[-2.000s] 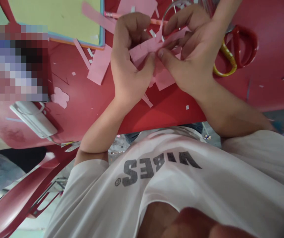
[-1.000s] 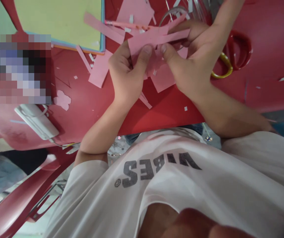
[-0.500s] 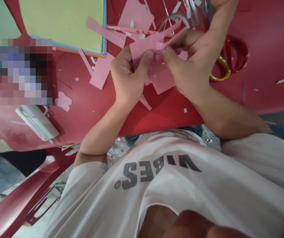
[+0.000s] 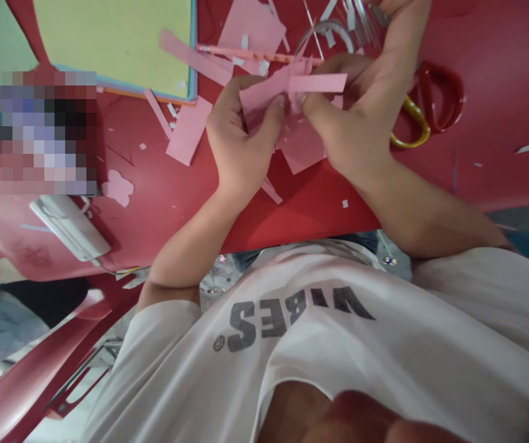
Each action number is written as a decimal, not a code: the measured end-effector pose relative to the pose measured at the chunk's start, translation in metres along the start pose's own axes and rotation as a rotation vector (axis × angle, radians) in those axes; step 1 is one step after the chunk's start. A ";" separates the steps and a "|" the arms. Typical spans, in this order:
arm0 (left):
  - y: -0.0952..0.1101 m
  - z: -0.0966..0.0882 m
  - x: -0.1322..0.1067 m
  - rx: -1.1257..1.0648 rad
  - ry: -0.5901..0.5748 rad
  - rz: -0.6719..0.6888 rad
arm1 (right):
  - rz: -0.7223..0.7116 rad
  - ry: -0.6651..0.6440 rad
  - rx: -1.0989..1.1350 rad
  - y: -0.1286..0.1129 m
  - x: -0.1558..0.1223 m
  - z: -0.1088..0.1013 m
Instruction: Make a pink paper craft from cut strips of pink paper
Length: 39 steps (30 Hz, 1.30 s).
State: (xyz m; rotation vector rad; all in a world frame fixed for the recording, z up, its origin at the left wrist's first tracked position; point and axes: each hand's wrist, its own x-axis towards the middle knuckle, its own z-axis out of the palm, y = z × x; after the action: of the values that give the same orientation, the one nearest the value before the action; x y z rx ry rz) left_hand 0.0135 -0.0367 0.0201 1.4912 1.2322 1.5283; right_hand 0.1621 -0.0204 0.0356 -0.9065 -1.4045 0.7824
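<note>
Both my hands pinch one piece of pink paper (image 4: 287,86) cut into strips, held just above the red table (image 4: 319,209). My left hand (image 4: 241,138) grips its left part with thumb and fingers closed. Thumb and fingers of my right hand (image 4: 351,117) are closed on its right part, where a strip sticks out to the right. More pink scraps (image 4: 301,147) lie under my hands.
Scissors with red and yellow handles (image 4: 425,107) lie right of my right hand. A yellow-green sheet stack (image 4: 116,43) sits at the top left, a pink pencil (image 4: 246,54) and pink offcuts (image 4: 188,129) nearby. A white adapter (image 4: 68,224) lies at the table's left edge.
My hands lifted the pink paper and turned it a little; the strips now fan out flatter, one pointing right. The hands stayed in much the same place.
</note>
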 end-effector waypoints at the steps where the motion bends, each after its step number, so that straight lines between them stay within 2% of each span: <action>1: 0.000 0.000 0.000 0.004 0.008 0.021 | -0.016 -0.003 0.005 0.000 0.000 0.000; 5: 0.000 -0.002 0.001 0.041 -0.043 0.034 | -0.065 -0.006 0.027 0.001 0.001 -0.002; 10: 0.001 -0.001 0.000 0.010 -0.007 -0.018 | 0.030 -0.045 -0.008 0.005 0.000 -0.006; 15: -0.007 -0.004 0.002 0.008 -0.022 -0.005 | -0.011 -0.046 -0.064 0.003 0.000 -0.006; 18: -0.004 -0.004 0.002 -0.005 -0.047 -0.047 | -0.003 -0.053 -0.086 0.005 0.002 -0.003; 23: 0.006 0.001 -0.002 -0.074 -0.018 -0.111 | -0.138 -0.015 -0.105 0.021 0.000 0.003; 27: -0.003 0.001 0.000 -0.068 -0.018 -0.073 | -0.144 0.066 0.007 0.031 -0.003 0.004; 32: -0.011 0.000 0.001 -0.098 -0.050 -0.149 | -0.225 -0.010 -0.088 0.041 0.000 0.001; 34: -0.010 0.000 0.001 -0.122 -0.040 -0.171 | -0.242 0.056 -0.059 0.048 0.001 0.002; 36: -0.009 0.001 0.000 -0.144 -0.055 -0.178 | -0.260 0.069 -0.027 0.052 0.003 0.003; 39: -0.012 0.001 0.001 -0.144 -0.084 -0.190 | -0.209 -0.019 -0.075 0.051 0.005 0.001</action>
State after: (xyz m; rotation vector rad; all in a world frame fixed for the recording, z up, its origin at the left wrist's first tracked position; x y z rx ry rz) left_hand 0.0127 -0.0316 0.0094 1.2941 1.1546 1.3845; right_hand 0.1650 0.0075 -0.0073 -0.7951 -1.5257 0.5850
